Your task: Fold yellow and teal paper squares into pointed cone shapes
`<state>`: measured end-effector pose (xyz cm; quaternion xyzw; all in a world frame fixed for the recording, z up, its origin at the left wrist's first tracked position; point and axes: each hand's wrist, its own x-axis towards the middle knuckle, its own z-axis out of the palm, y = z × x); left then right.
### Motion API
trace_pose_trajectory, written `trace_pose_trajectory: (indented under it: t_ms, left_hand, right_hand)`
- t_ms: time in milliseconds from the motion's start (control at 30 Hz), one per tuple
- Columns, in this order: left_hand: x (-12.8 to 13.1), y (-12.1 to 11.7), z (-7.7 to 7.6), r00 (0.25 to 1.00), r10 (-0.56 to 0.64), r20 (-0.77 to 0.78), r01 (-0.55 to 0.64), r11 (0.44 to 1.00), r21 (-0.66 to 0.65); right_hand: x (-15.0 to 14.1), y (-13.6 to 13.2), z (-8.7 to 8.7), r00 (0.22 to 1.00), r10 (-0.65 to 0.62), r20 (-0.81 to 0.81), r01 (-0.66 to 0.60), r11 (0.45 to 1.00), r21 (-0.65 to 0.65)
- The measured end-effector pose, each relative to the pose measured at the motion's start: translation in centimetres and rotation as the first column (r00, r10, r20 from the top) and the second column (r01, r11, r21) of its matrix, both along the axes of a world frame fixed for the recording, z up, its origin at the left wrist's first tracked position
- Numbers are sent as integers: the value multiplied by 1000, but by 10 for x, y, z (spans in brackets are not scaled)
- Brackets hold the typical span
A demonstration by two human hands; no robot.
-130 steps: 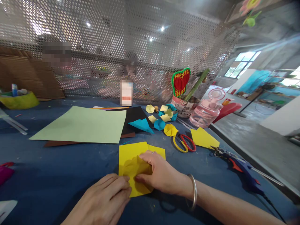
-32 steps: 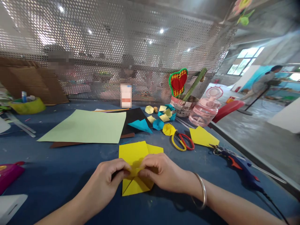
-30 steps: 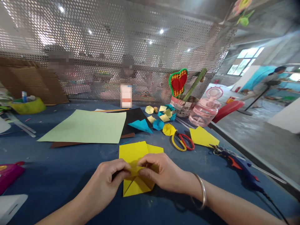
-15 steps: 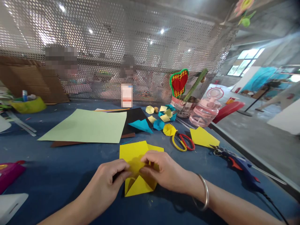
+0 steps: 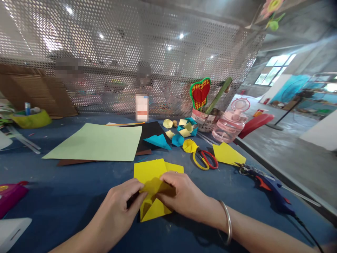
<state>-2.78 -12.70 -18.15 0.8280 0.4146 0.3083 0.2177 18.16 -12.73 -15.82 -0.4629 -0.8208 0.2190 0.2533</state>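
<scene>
A folded piece of yellow paper [image 5: 154, 207] lies on the blue table [image 5: 65, 196], close to me. My left hand [image 5: 118, 207] pinches its left edge with thumb and forefinger. My right hand [image 5: 183, 198], a metal bangle on its wrist, presses fingers closed over the top flap of the same piece. Flat yellow sheets [image 5: 149, 168] lie just beyond it, partly under the fold.
A pale green sheet [image 5: 97, 142] over black and brown paper lies at centre left. Red and yellow scissors [image 5: 206, 160], a yellow scrap [image 5: 228, 153], a blue glue gun [image 5: 265, 186], small folded paper pieces [image 5: 181, 135], a pink bottle [image 5: 231, 123] and a heart decoration [image 5: 200, 93] sit right. A perforated metal screen [image 5: 131, 52] backs the table.
Both hands have kept working the yellow piece. Since 4.3 s ago the left hand went from lying flat to pinching; the top flap has been folded further down and the piece looks narrower.
</scene>
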Motion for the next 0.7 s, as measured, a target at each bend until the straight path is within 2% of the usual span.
trace_pose_trajectory:
  t_ms: [133, 333, 467, 600, 700]
  left_hand:
    - [2, -1, -1, 1000, -8, 11, 8, 1000, 19]
    - [1, -1, 0, 1000, -19, 15, 19, 1000, 6]
    - [-1, 1, 2, 994, -85, 63, 91, 992, -85]
    - [-2, 3, 6, 976, -162, 146, 180, 977, -118]
    - [-5, 4, 8, 958, -212, 191, 240, 961, -136]
  right_hand:
    - [-2, -2, 2, 999, 1, -53, -1, 1000, 5]
    - [0, 2, 11, 982, -9, -188, -21, 987, -157]
    - [4, 7, 8, 967, 68, -247, -116, 976, -183]
    - [7, 10, 7, 936, 153, -318, -240, 936, -258]
    - [9, 11, 10, 933, 217, -289, -298, 914, -276]
